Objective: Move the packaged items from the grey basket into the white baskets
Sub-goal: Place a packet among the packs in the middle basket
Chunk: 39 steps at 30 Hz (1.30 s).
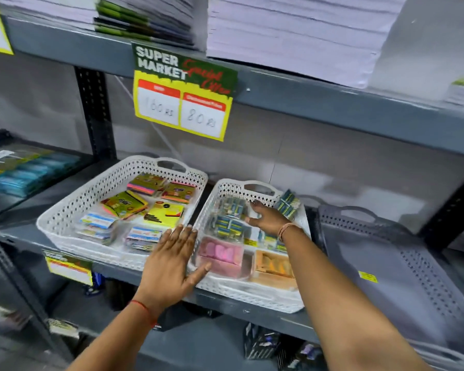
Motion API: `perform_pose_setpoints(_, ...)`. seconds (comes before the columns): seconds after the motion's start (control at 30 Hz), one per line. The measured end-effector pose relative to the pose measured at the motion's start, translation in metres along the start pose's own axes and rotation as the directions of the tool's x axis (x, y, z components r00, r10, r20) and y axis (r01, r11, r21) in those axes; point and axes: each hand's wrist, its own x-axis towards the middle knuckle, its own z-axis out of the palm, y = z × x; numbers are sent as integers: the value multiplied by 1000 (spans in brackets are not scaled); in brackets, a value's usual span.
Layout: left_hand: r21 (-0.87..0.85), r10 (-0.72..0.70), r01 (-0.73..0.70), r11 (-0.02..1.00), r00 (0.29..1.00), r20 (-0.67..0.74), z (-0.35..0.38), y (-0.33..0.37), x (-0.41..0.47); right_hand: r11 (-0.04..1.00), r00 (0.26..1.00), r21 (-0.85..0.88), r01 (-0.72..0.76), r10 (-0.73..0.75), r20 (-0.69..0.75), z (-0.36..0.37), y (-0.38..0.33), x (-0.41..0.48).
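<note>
Two white perforated baskets stand side by side on a grey shelf. The left white basket (73, 207) holds several colourful sticky-note packs. The right white basket (252, 295) holds blue-green packs, a pink pack (221, 254) and an orange pack (273, 266). The grey basket (386, 253) sits to the right and looks empty. My left hand (172, 263) lies flat with fingers spread on the rims where the white baskets meet. My right hand (265, 216) reaches into the right white basket, fingers apart over the blue-green packs (229, 226). One blue-green pack (287, 203) leans at the basket's far right corner.
A yellow and green price sign (182, 92) hangs from the upper shelf, which carries paper stacks (292, 30). A black upright post (95, 113) stands at the back left. Blue packs (30, 170) lie on the neighbouring left shelf. More goods sit on the shelf below.
</note>
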Motion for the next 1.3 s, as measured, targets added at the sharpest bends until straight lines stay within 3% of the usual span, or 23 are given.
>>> perform_pose_setpoints(0.33, 40, -112, 114, 993, 993, -41, -2, -7, 5, 965, 955, 144, -221, 243, -168, 8, -26, 72)
perform_pose_setpoints(0.57, 31, -92, 94, 995, 994, -57, 5, -10, 9, 916, 879, 48, -397, 395, -268, 39, -46, 115)
perform_pose_setpoints(0.67, 21, -84, 85, 996, 996, -44, 5, -11, 8, 932, 909, 98, -348, 361, -210, 29, -41, 112)
perform_pose_setpoints(0.87, -4, -95, 95, 996, 995, -34, 5, -11, 7, 957, 993, 287, -53, 81, -89, 1, -20, 100)
perform_pose_setpoints(1.1, -10, -93, 93, 996, 995, -35, 5, -12, 8, 999, 999, 33, -7, 8, -37, 16, -15, 104)
perform_pose_setpoints(1.2, -4, -110, 110, 994, 994, -20, 5, -11, 9, 976, 993, -214, 31, -55, -105, 3, 4, 94)
perform_pose_setpoints(1.3, -4, -125, 125, 992, 992, -8, 5, -10, 8, 853, 983, -521, 21, -111, -143, -17, 28, 73)
